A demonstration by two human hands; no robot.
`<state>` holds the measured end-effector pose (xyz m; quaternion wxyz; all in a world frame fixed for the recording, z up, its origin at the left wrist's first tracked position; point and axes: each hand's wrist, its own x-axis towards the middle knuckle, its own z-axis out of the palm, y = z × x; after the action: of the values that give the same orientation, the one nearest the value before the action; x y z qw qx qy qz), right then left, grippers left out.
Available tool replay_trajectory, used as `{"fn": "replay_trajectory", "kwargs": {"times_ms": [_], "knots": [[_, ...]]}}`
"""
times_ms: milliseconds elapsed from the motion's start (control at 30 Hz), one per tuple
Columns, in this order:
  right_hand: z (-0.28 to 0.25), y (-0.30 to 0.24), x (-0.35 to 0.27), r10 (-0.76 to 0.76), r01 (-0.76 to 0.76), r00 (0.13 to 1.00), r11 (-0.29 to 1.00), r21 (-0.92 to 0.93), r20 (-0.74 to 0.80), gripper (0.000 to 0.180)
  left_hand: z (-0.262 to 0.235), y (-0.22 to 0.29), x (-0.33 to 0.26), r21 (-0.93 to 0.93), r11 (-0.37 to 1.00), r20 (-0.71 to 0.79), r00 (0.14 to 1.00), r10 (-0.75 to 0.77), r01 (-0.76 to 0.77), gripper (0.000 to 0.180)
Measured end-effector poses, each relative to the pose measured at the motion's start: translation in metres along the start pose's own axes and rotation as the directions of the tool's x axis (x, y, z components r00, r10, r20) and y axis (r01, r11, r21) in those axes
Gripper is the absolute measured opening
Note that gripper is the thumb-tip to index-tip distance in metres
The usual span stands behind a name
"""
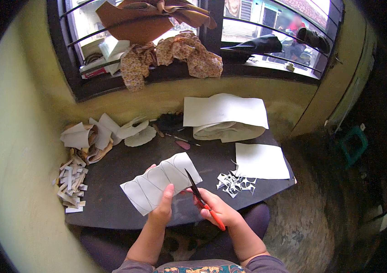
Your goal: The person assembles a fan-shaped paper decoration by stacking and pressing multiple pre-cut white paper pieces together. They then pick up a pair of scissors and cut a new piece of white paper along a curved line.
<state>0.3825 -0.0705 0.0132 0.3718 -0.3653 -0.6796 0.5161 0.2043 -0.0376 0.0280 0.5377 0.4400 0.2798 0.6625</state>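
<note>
My left hand (pixel 162 207) grips a white sheet strip (pixel 153 185) from below, thumb on top and fingers behind it. Rounded outlines are drawn side by side along the strip, which tilts up toward the right. Red-handled scissors (pixel 212 214) are in my right hand (pixel 219 205), their dark blades pointing up and away from me, over the strip's right end. Whether the blades have cut into the strip I cannot tell. Curved white offcuts (pixel 236 183) lie in a small heap right of my right hand.
The dark tabletop (pixel 107 200) holds a white sheet (pixel 262 160) at right and a folded white stack (pixel 225 113) behind. Small strips (pixel 71 184) pile up at the left edge, near curled pieces (pixel 84 135) and rounded cut pieces (pixel 140 135). Patterned cloth (pixel 189 53) hangs at the barred window.
</note>
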Motion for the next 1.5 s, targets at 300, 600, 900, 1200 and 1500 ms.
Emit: {"fn": "replay_trajectory", "kwargs": {"times_ms": [300,600,900,1200,1500], "knots": [[0.011,-0.057,0.014,0.114,-0.115,0.993,0.993,0.029,0.028,0.072,0.004,0.044,0.005,-0.032,0.997,-0.046,0.996,0.074,-0.076,0.058],[0.037,-0.019,-0.002,-0.018,0.034,0.998,0.957,0.289,-0.059,0.067,0.009,0.039,-0.004,-0.008,1.000,0.074,0.997,-0.019,0.020,0.057],[0.033,0.004,-0.011,-0.019,0.045,0.996,0.954,0.296,-0.090,0.074,0.016,0.027,-0.009,-0.002,0.999,0.090,0.995,-0.048,0.048,0.056],[0.022,0.006,-0.016,-0.045,0.076,0.987,0.975,0.210,-0.152,0.080,0.025,0.019,-0.004,0.017,0.998,0.070,0.996,-0.054,0.053,0.055],[0.020,0.008,-0.018,-0.057,0.100,0.986,0.956,0.276,-0.159,0.083,0.037,0.020,0.000,-0.064,0.995,0.119,0.990,-0.069,0.077,0.054]]}}
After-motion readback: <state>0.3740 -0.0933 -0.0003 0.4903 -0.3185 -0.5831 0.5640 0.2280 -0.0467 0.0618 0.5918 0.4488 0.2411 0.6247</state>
